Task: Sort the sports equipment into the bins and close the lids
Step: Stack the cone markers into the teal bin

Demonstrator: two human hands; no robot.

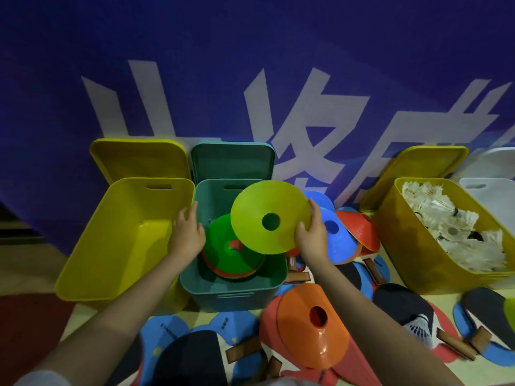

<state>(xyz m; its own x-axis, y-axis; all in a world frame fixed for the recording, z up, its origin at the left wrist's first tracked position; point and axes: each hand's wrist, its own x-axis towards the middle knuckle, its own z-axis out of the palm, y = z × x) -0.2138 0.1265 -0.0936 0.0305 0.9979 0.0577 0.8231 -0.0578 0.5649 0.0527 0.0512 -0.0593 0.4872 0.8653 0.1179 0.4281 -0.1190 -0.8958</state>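
My right hand [310, 236] grips the right edge of a yellow-green disc cone [264, 207] and holds it tilted above the green bin [211, 285]. Inside that bin lies a stack of disc cones with a green one [223, 238] on top. My left hand [188, 232] hovers over the bin's left rim with relaxed fingers and holds nothing. An orange cone [309, 327] lies on the floor in front of the bin. Blue cones [337, 232] and red ones [359, 227] are piled to the right of the bin.
An empty yellow bin [92, 271] stands left of the green one, lid up. At right, another yellow bin [404, 246] holds several white shuttlecocks [451, 229]; a white bin [493, 199] stands beyond it. Table tennis paddles [195, 355] and a shuttlecock [420, 327] litter the floor.
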